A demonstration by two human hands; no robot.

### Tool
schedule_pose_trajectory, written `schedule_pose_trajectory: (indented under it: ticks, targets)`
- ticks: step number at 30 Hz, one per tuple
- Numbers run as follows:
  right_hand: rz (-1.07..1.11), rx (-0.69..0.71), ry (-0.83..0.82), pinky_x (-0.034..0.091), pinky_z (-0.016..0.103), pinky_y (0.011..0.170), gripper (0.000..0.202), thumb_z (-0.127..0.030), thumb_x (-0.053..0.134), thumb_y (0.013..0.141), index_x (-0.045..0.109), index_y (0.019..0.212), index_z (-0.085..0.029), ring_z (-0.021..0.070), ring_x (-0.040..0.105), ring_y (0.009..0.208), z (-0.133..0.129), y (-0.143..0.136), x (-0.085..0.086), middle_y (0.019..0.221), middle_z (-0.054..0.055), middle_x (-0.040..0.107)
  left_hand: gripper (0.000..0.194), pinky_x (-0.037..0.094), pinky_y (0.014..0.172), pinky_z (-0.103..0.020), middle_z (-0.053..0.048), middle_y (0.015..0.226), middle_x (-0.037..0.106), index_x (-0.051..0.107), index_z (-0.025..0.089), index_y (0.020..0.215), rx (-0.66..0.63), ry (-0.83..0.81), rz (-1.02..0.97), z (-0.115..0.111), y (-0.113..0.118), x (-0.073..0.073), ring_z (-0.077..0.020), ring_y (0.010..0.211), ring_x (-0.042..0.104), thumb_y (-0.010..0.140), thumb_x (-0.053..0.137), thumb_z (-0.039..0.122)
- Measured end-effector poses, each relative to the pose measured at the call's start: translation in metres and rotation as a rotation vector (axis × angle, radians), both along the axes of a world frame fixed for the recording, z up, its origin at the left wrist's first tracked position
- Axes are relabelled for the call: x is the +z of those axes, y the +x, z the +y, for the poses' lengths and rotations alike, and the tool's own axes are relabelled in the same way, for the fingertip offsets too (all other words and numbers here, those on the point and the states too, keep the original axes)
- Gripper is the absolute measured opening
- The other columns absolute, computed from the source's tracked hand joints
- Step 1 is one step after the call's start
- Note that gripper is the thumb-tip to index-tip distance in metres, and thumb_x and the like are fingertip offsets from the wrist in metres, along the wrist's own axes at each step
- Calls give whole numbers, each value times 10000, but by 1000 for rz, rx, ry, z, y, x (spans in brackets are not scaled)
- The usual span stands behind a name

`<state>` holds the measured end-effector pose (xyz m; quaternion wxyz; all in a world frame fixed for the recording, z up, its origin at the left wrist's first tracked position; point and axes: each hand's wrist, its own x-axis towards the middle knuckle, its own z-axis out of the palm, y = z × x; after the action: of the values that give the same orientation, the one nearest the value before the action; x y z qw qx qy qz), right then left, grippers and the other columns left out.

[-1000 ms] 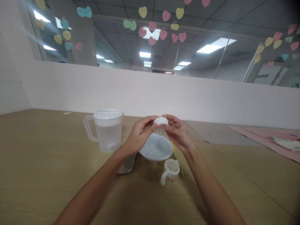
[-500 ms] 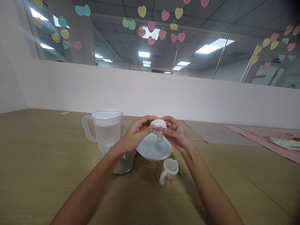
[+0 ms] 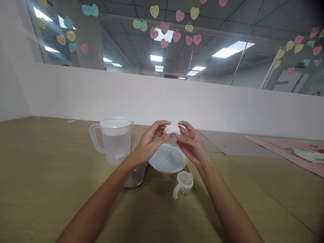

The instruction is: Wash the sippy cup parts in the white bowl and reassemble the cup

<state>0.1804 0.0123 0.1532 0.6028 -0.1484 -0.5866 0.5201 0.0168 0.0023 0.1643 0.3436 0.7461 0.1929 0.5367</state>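
Note:
Between my two hands is a small white cap (image 3: 171, 129) with a clear nipple-shaped part (image 3: 173, 139) pointing down. My left hand (image 3: 151, 141) grips it from the left, thumb near the clear part. On the other side my right hand (image 3: 189, 141) holds it with thumb and fingers. Beneath them a white bowl (image 3: 168, 162) rests on the table, a thin line crossing its inside. In front of the bowl stands a small clear bottle (image 3: 183, 185) with a white handle and lid.
A lidded clear pitcher (image 3: 116, 141) stands left of my hands. A metal object (image 3: 135, 177) lies partly under my left forearm. A green-handled tool (image 3: 194, 184) lies beside the bottle. At right is a pink cloth (image 3: 283, 148); behind the table (image 3: 50, 168) rises a white wall.
The cap has risen slightly and its clear part points more directly down. The fingertips of both hands have lifted and spread a little at the top.

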Motion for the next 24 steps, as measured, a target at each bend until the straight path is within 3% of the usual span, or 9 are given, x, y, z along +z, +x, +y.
schedule_pose_trajectory:
  ticks: [10, 16, 20, 24]
  targets:
    - [-87, 44, -45, 466, 281, 643, 383, -279, 784, 573, 564, 883, -234, 159, 582, 714, -2, -1, -1, 807, 0, 630, 439, 412, 745, -267, 6, 808, 560, 391, 231, 1224, -71, -61, 100, -5, -8, 3, -128, 773, 548, 828, 572, 279]
    - [-97, 115, -25, 475, 279, 615, 390, -282, 802, 552, 581, 869, -232, 148, 586, 647, -3, 3, -3, 754, -9, 647, 449, 453, 725, -267, -38, 904, 624, 402, 222, 1211, -232, -149, 95, -8, -12, 9, -153, 829, 599, 808, 600, 246]
    - [-96, 50, -40, 478, 289, 609, 388, -314, 809, 529, 579, 830, -234, 156, 584, 634, -4, 1, -2, 714, -12, 638, 428, 456, 686, -249, -13, 813, 624, 473, 206, 1136, -191, -138, 53, -6, -11, 10, -136, 755, 600, 752, 661, 236]
    - [-41, 3, -26, 476, 275, 614, 372, -310, 803, 545, 583, 836, -237, 159, 586, 686, -1, -1, -2, 772, -4, 632, 362, 451, 745, -273, -31, 868, 628, 502, 188, 1098, -142, -106, 54, -3, -9, 8, -143, 808, 592, 769, 641, 253]
